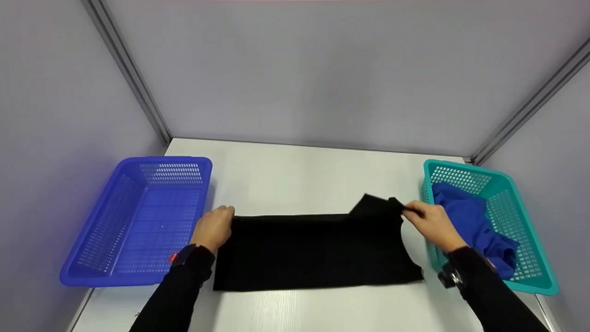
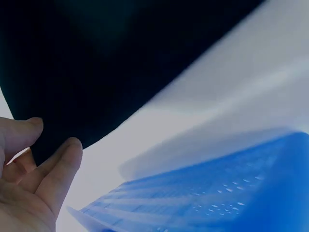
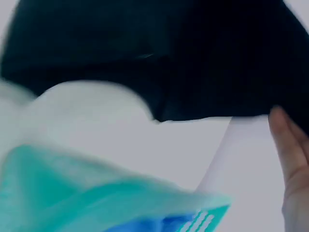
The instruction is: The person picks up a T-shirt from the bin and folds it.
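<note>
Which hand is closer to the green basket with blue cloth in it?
Right. The right hand is at the left side of the green basket, holding the black cloth; the left hand is at the cloth's other end, beside the blue basket.

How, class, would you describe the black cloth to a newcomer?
On the white table, look between the blue basket and the teal basket. There lies the black cloth, gripped by the left hand and right hand. Unlike the blue cloth, it lies outside any basket.
</note>
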Available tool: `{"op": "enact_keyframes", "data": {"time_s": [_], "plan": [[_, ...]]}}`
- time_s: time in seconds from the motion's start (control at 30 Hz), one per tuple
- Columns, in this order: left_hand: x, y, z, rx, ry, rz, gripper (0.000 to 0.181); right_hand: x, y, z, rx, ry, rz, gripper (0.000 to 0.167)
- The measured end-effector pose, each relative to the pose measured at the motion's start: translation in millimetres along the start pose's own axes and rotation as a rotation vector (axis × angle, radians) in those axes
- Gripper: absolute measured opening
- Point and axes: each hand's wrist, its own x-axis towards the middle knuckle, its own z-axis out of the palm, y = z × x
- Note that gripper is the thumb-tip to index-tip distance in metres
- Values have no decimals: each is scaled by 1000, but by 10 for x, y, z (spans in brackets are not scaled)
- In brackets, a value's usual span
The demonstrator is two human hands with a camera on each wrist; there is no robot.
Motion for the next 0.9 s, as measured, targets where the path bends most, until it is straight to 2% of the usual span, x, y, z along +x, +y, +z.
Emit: {"op": "enact_keyframes", "data": {"time_s": [0.1,0.27,0.33,0.47,0.53,0.6,0.73,0.8,0.9], "plan": [[-47,-7,22,40,-52,17,17,-199,74,-23,43,-82,-1,7],[-107,11,76,71,-58,61,17,-451,128,-24,36,-237,-65,7],[-134,25,102,89,-66,68,16,-516,119,-25,-5,-300,-97,11],[-202,81,139,164,-125,41,11,-566,32,-25,-96,-465,-126,15],[-228,121,160,205,-144,30,8,-562,-25,-9,-158,-512,-131,16],[-237,163,189,228,-148,27,6,-552,-86,34,-211,-506,-109,18],[-231,247,270,200,-176,40,13,-534,-178,227,-257,-406,-63,22],[-230,284,312,161,-224,41,20,-529,-210,366,-214,-395,-15,34],[-242,330,367,91,-308,20,31,-539,-252,583,-112,-418,69,56]]}}
